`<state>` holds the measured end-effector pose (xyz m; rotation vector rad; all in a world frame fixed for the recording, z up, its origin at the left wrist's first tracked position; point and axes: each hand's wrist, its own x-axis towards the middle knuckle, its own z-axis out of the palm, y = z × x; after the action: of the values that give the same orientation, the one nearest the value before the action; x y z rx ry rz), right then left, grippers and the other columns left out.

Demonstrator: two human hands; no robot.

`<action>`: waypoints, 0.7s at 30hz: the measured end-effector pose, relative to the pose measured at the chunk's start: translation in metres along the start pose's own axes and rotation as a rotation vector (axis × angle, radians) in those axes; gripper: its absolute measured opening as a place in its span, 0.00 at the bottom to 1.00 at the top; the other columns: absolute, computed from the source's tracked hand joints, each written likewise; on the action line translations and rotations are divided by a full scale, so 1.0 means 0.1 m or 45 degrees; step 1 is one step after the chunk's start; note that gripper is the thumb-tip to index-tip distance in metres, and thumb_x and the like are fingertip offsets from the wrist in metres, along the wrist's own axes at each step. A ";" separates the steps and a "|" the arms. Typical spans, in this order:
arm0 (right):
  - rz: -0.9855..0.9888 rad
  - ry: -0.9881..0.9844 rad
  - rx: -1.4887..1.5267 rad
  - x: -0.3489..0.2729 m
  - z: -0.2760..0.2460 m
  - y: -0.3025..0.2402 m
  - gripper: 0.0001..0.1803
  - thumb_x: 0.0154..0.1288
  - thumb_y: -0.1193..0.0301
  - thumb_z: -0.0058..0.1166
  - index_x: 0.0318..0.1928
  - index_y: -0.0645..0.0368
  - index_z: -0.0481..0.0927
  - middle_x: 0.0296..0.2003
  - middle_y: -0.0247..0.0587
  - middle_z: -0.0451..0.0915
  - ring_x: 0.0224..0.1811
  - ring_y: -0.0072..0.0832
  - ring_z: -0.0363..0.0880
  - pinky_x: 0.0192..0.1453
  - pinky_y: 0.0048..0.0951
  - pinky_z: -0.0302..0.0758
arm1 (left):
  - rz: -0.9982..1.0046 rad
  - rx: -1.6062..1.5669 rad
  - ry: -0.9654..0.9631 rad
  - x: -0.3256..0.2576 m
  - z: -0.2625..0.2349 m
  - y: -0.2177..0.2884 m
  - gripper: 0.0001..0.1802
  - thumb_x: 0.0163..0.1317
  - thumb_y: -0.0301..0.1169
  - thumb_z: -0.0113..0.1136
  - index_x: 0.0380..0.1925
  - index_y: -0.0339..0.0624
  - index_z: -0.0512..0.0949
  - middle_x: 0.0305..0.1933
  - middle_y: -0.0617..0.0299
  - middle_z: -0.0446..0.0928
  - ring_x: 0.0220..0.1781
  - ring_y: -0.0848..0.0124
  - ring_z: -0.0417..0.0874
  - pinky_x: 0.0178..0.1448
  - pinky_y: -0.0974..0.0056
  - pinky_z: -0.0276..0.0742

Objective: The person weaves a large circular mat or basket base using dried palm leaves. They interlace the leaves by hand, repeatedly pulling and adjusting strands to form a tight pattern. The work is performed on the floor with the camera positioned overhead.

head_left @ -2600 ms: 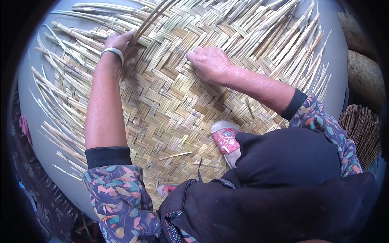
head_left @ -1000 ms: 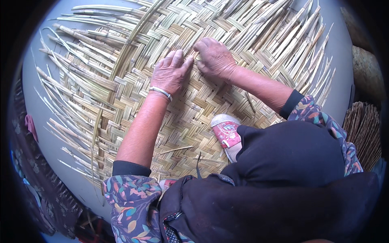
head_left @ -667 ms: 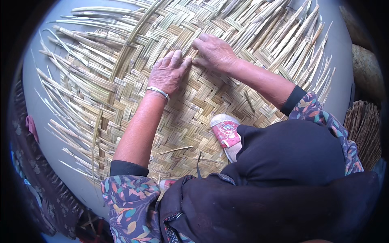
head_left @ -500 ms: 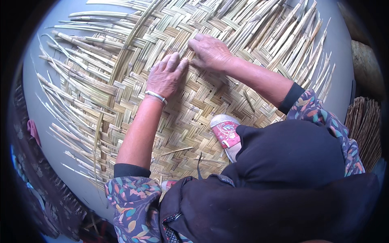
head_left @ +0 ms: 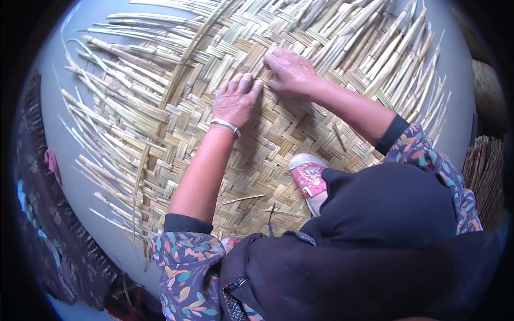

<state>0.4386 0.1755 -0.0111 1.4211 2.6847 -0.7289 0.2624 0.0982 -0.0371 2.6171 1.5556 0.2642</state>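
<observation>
A large mat woven from split reeds (head_left: 267,160) in a slanting zigzag pattern lies under both hands, its long loose ends fanning out left and right. My left hand (head_left: 235,104), with a silver bangle at the wrist, presses bent, close-set fingertips down into the weave. Just to its right, my right hand (head_left: 292,72) is curled closed low over the mat, thumb tucked under. What it pinches is mostly hidden, but only reed strips show around the fingers. The two hands are close together without touching.
My foot in a pink patterned shoe (head_left: 309,174) rests on the mat. A long bent reed (head_left: 184,61) lies across the left strips. Loose slivers (head_left: 243,199) lie near my foot. Dark patterned cloth (head_left: 53,214) is at the left, a bundle of brown stalks (head_left: 482,176) at the right.
The whole view has shifted, so everything sits slightly farther right and lower. Both hands stay at the same part of the weave, with little visible change in their grip.
</observation>
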 end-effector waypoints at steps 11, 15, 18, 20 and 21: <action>0.079 -0.146 -0.083 0.07 -0.11 -0.09 0.14 0.54 0.68 0.58 0.38 0.59 0.71 0.37 0.43 0.70 0.43 0.36 0.73 0.48 0.39 0.74 | -0.343 0.422 -0.030 0.47 -0.62 -1.39 0.11 0.63 0.34 0.48 0.42 0.54 0.78 0.46 0.63 0.78 0.52 0.65 0.77 0.56 0.58 0.69; 0.125 -0.256 -0.076 0.11 -0.15 -0.09 0.14 0.54 0.68 0.58 0.38 0.58 0.71 0.37 0.41 0.70 0.42 0.33 0.73 0.46 0.36 0.75 | -0.202 0.421 -0.383 0.61 -0.61 -1.56 0.12 0.63 0.37 0.46 0.43 0.53 0.77 0.50 0.64 0.76 0.57 0.66 0.73 0.59 0.57 0.65; 0.072 -0.215 -0.068 0.08 -0.15 -0.06 0.12 0.55 0.70 0.57 0.38 0.58 0.71 0.37 0.40 0.69 0.41 0.31 0.72 0.45 0.35 0.76 | -0.288 0.436 -0.618 0.77 -0.63 -1.49 0.14 0.65 0.42 0.45 0.42 0.54 0.77 0.50 0.63 0.76 0.57 0.65 0.73 0.60 0.55 0.64; 0.071 -0.209 -0.049 0.09 -0.11 -0.01 0.12 0.54 0.70 0.56 0.37 0.58 0.70 0.36 0.40 0.69 0.41 0.31 0.72 0.44 0.35 0.75 | -0.316 0.474 -0.682 0.90 -0.68 -1.46 0.15 0.65 0.44 0.44 0.42 0.54 0.77 0.49 0.63 0.76 0.57 0.64 0.73 0.60 0.55 0.64; 0.078 -0.220 -0.043 0.09 -0.10 0.01 0.11 0.54 0.70 0.56 0.37 0.58 0.70 0.36 0.40 0.69 0.41 0.31 0.72 0.44 0.36 0.75 | -0.312 0.464 -0.712 0.97 -0.69 -1.48 0.17 0.65 0.47 0.44 0.40 0.53 0.78 0.46 0.60 0.78 0.54 0.62 0.75 0.60 0.55 0.64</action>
<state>0.4360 0.1872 -0.0041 1.3579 2.5012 -0.7598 0.1672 0.2532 0.0165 2.3713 1.7899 -0.7646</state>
